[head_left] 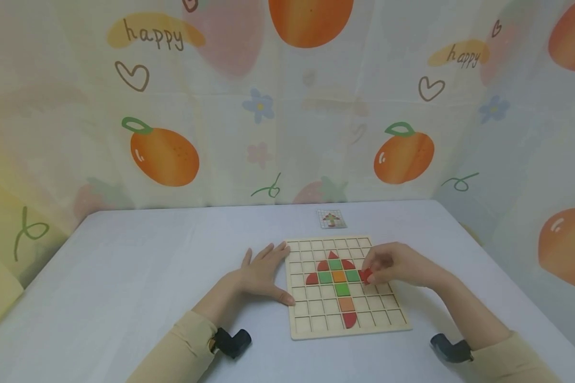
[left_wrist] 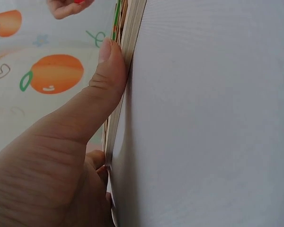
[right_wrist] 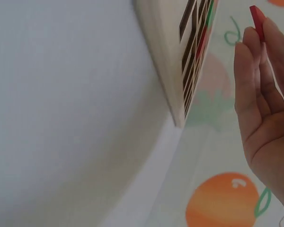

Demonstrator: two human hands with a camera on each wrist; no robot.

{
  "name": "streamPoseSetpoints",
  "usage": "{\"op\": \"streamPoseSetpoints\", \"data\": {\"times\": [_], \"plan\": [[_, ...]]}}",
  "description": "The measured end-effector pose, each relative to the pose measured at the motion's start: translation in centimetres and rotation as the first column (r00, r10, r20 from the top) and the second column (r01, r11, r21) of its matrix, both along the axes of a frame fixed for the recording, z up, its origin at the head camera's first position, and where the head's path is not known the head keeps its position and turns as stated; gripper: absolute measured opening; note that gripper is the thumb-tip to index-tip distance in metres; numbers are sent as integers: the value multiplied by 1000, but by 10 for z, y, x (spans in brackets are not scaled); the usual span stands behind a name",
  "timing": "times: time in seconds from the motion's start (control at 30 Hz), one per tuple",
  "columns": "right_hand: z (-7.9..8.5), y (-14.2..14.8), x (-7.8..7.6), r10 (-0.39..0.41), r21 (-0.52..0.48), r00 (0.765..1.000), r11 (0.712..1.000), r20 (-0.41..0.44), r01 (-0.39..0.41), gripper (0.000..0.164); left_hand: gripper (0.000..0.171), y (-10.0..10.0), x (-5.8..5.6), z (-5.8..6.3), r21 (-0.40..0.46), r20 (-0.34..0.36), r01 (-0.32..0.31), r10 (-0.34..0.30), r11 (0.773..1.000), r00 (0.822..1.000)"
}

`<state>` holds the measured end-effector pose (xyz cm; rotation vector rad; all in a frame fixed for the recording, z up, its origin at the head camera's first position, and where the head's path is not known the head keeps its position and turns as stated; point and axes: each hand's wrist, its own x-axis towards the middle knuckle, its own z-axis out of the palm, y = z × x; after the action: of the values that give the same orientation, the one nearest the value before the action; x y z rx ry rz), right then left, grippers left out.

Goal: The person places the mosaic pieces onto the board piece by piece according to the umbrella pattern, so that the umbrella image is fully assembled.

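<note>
A square wooden grid board (head_left: 317, 323) lies on the white table. Red, green and orange pieces make an arrow-like pattern on it, among them an orange square (head_left: 339, 276) and a red rounded piece (head_left: 350, 320) near the front. My left hand (head_left: 263, 274) is spread along the board's left side, thumb and fingertips touching the edge. Over the board's right half, my right hand (head_left: 404, 265) pinches a small red piece (right_wrist: 257, 22) between thumb and fingers. In the right wrist view the piece is edge-on and held above the board; its full outline is hidden.
Behind the board lies a small pattern card (head_left: 332, 218) with a similar coloured figure. The white tabletop (head_left: 139, 266) extends to the left. A fruit-printed curtain (head_left: 306, 133) stands along the back and right side.
</note>
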<state>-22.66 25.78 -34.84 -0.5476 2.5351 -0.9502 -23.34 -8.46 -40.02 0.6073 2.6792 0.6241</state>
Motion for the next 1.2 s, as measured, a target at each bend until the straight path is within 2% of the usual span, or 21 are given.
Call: {"op": "streamPoseSetpoints", "data": {"times": [0.1,0.23,0.53,0.8,1.2], "plan": [[2,-11,4,51,-29,999,998,-10,-51,19,122,0,0,1,0,4,0,0,1000,1000],[4,-26,7,112,-69,994,991,17,-111,19,122,1,0,2,-2,6,0,0,1000,1000],[-1,-53,17,220,-54,975,974,15,-219,14,123,0,-1,0,-7,3,8,-7,1000,1000],[-7,-67,26,246,-9,967,969,74,-246,12,123,1,-1,0,-9,0,-1,1,1000,1000],[-6,-75,32,268,39,960,962,77,-272,14,122,2,0,2,-4,7,-3,3,1000,1000]]}}
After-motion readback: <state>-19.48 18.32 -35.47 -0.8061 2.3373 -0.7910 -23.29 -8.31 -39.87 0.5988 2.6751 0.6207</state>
